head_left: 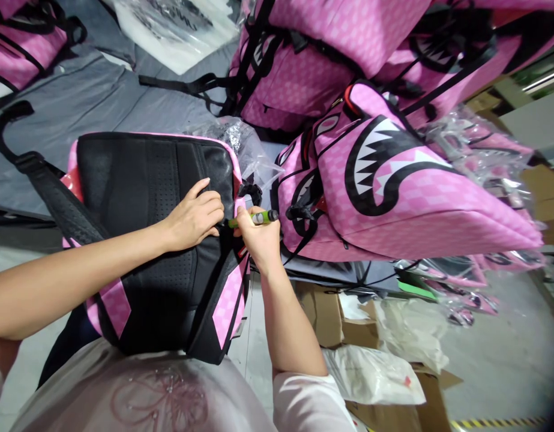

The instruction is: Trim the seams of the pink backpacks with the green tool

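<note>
A pink checked backpack point(159, 162) lies with its black padded back panel up, its lower end against my body. My left hand point(193, 216) rests palm down on that panel near the right edge, its fingers slightly bent and partly spread. My right hand point(262, 240) grips a green marker pen point(261, 217) with a dark end pointing right. The pen's other end points left, close to my left fingertips; its tip is hard to make out. One black shoulder strap point(56, 192) trails off to the left, and the other point(218, 300) runs down the right side.
Another pink backpack point(416, 198) with a shark-mouth print lies close on the right. More pink backpacks point(304, 78) are piled behind. Clear plastic point(245, 144) lies beside the work. Cardboard boxes point(319, 312) and white bags point(376, 375) are on the floor at lower right.
</note>
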### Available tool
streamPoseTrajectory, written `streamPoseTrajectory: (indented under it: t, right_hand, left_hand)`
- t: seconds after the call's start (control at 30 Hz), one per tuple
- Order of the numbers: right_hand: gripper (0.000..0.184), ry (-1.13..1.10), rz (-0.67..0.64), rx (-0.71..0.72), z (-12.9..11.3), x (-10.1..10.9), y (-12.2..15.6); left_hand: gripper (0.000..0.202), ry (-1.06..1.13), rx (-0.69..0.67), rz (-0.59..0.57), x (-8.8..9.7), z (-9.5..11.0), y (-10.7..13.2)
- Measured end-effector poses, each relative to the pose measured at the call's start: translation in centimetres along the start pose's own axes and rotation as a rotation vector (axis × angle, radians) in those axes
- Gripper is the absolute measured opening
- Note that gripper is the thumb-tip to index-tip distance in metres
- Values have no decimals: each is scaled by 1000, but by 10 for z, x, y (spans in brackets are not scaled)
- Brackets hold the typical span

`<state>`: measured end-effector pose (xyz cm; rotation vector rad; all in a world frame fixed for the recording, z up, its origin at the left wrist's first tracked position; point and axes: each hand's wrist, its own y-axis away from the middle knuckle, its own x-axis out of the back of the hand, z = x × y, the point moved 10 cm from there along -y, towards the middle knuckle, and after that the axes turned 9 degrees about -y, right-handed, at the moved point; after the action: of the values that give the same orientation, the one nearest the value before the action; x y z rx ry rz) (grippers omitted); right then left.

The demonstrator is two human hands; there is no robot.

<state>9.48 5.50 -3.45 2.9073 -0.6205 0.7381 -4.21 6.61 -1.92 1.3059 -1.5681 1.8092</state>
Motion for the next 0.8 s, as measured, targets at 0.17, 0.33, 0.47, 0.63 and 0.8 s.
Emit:
streamPoseTrajectory:
  t: [0.17,0.33,0.47,0.63,0.8]
  right_hand:
    - [36,7,-22,-11,0,-1,-2]
    - [35,52,-23,-19,-2,-1,-2]
    - [36,76,-58,13,-6,-4,-2]
    - [35,73,-66,3,-5,-4,-2]
    - [33,95,-44,-3,-4,0,0]
  left_hand:
    - [23,5,-6,12,-1,0,0]
    - [26,2,-6,13,-2,0,0]
    - [25,12,6,-14,-5,-1,-1]
    - [23,16,10,-19,-6,-1,-1]
    - [23,-2,10,-11,-5,-1,-2]
